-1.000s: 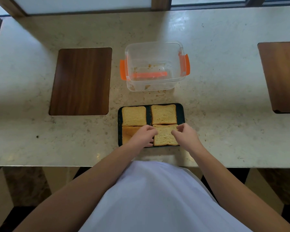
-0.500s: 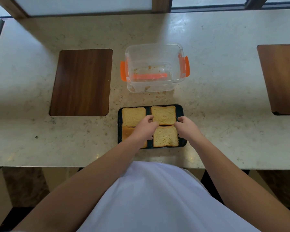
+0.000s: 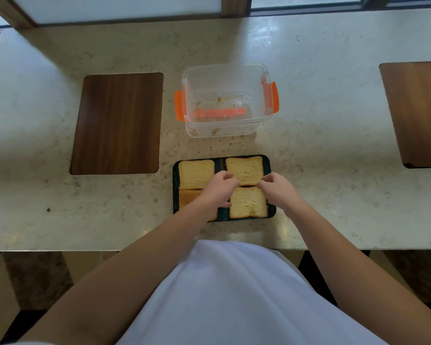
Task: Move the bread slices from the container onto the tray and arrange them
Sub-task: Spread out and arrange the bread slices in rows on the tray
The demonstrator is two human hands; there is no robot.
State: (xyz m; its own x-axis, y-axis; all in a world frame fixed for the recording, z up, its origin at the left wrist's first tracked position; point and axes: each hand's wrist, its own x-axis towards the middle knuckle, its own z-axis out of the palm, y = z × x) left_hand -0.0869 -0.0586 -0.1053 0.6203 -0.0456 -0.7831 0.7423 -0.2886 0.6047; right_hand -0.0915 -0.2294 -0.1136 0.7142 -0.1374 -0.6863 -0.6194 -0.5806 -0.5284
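**Soft bread, pinched at two corners**

Golden-brown toast fills the dark tray at the centre of the frame: four bread slices in a two-by-two grid. The clear container above it holds only crumbs and an orange strip, so the moving looks done and what remains is tidying.

The left hand and right hand meet at the near edge of the upper-right slice, fingers curled nearly closed on its two lower corners; whether they grip it or only nudge it I cannot tell.

A hard tug could tear the soft crumb or slide the slice against the lower-right slice, just beside it, or over the tray's rim.

The left forearm covers most of the lower-left slice, so its alignment is unclear. Fingertip contact is hidden.
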